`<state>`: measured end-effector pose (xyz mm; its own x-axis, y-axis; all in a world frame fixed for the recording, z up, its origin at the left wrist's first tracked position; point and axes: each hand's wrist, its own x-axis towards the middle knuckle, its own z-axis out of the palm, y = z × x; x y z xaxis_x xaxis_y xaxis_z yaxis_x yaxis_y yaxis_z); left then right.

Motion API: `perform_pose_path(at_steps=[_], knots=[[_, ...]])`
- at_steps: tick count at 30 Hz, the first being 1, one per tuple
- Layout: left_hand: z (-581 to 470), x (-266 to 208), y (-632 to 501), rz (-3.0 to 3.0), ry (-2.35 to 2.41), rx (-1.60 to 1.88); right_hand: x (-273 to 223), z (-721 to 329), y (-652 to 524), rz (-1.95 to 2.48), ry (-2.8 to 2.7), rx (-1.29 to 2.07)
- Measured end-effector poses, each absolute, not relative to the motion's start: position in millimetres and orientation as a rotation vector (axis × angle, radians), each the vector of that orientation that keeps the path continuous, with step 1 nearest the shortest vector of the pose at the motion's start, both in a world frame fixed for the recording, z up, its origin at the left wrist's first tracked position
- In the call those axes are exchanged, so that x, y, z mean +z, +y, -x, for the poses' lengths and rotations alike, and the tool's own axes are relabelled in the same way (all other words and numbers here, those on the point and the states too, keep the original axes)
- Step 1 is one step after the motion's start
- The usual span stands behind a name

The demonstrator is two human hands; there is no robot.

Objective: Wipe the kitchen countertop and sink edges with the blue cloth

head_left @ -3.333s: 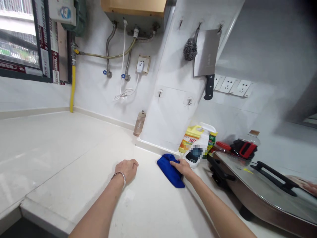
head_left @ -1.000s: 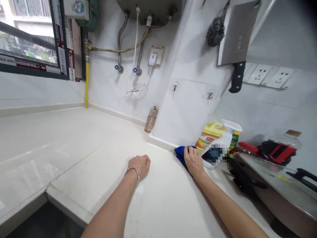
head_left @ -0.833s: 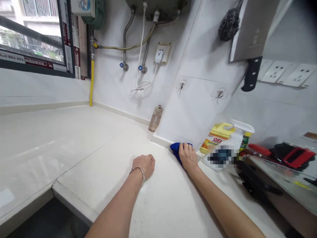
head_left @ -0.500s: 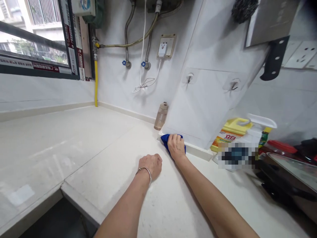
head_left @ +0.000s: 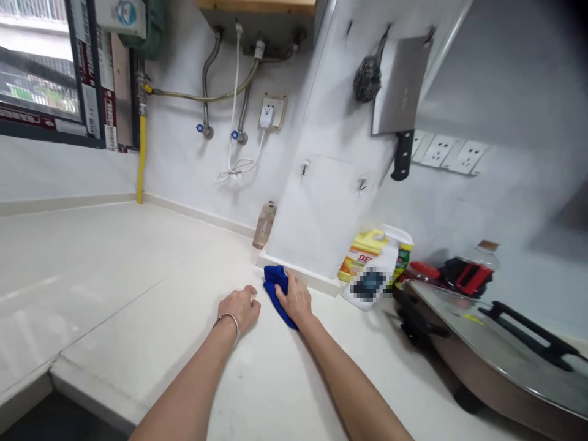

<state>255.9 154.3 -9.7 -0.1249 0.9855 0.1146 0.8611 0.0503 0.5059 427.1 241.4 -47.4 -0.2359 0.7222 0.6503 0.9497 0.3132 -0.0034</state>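
The right hand (head_left: 296, 298), fingers half-curled, grips 1 blue cloth (head_left: 276, 277).

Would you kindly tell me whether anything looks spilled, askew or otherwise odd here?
No spill or damage stands out. Two oddities: the white spray bottle, right of the blue cloth in the right hand, is partly masked by pixels, hiding its label; and the white cord hangs in untidy loops below the wall outlet.

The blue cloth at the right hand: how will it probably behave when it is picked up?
The blue cloth would probably hang floppy, since it bunches in soft folds under the right hand. It is likely light, being not much bigger than that hand, though dampness cannot be told.
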Motion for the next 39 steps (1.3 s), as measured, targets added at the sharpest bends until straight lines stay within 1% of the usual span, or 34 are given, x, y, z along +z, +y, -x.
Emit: perform_pose_path(at_steps=[3, 7, 11, 14, 17, 20, 23, 26, 30, 32, 34, 36, 39], knots=[[-256.7, -9.8, 148.3, -1.927, 1.945, 0.775, -54.6, -451.7, 215.2, 1.423, -1.988, -0.299], [-265.2, -14.0, 133.4, -2.031, 1.683, 0.882, -44.8, -482.0, 180.0, 1.347, -1.965, -0.213], [-283.2, -18.7, 121.6, -2.012, 1.361, 0.96, -11.8, -502.9, 150.9, 1.18, -1.937, 0.096], [-300.1, -12.6, 115.7, -1.953, 1.083, 1.013, 21.8, -512.1, 128.2, 1.103, -1.925, 0.303], [-316.6, 1.1, 108.7, -1.904, 0.865, 1.087, 50.7, -520.1, 104.3, 0.995, -1.936, 0.393], [-328.1, 13.0, 99.3, -1.889, 0.808, 1.118, 64.7, -531.7, 86.4, 0.94, -2.026, 0.428], [-333.2, 18.5, 91.3, -1.947, 0.9, 1.067, 63.0, -545.4, 79.8, 0.965, -2.123, 0.481], [-336.2, 25.9, 90.5, -2.058, 1.103, 1.008, 59.5, -554.8, 84.2, 0.961, -2.176, 0.4], [-344.0, 52.2, 100.6, -2.182, 1.38, 1.153, 76.6, -558.6, 95.6, 0.93, -2.147, -0.069], [-345.3, 64.0, 104.2, -2.239, 1.432, 1.236, 89.1, -558.3, 95.6, 0.894, -2.167, -0.317], [-340.9, 64.7, 102.1, -2.313, 1.426, 1.234, 92.1, -556.9, 87.7, 0.842, -2.24, -0.477], [-330.3, 50.9, 92.6, -2.405, 1.381, 1.13, 77.9, -554.4, 71.7, 0.787, -2.352, -0.532], [-308.2, 15.1, 66.9, -2.54, 1.242, 0.832, 28.4, -549.3, 38.3, 0.731, -2.585, -0.487]])
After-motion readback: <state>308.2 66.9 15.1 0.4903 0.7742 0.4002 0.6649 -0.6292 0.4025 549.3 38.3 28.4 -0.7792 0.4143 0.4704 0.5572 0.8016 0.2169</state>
